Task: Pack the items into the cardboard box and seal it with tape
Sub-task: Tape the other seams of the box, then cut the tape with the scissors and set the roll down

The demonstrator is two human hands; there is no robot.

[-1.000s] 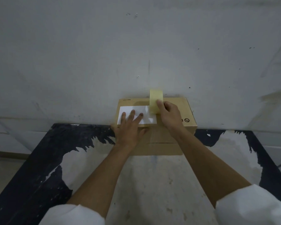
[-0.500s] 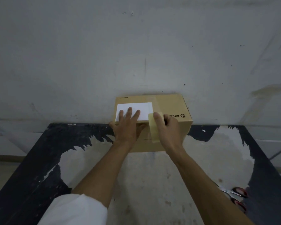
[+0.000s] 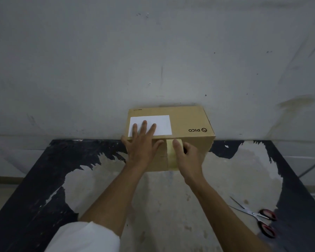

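A closed cardboard box [image 3: 187,122] sits just above the centre of the frame, at the far edge of a worn black-and-pale surface [image 3: 44,179] and against a grey wall [image 3: 153,51]. The box top carries a white label [image 3: 162,124] on its left half and the printed word PICO, upside down to the viewer, toward its right.

The person's left hand [image 3: 143,142] lies flat across the near top edge of the box, fingers straight and spread, their tips resting on the label, the thumb angled down onto the front face. It grips nothing; it presses on the cardboard.

Just right of it, the right hand [image 3: 186,155] is against the front face of the box, fingers curled, the thumb pressed on a strip of pale yellow tape [image 3: 172,155] that runs down the front face from the top edge to the bottom. Whether the curled fingers enclose a roll of tape cannot be made out.

White sleeves [image 3: 84,237] show at the bottom of the frame, pushed up the forearms.

A pair of scissors [image 3: 256,217] with red-and-black handles lies on the surface at the lower right, blades open, well apart from the box and from both hands.
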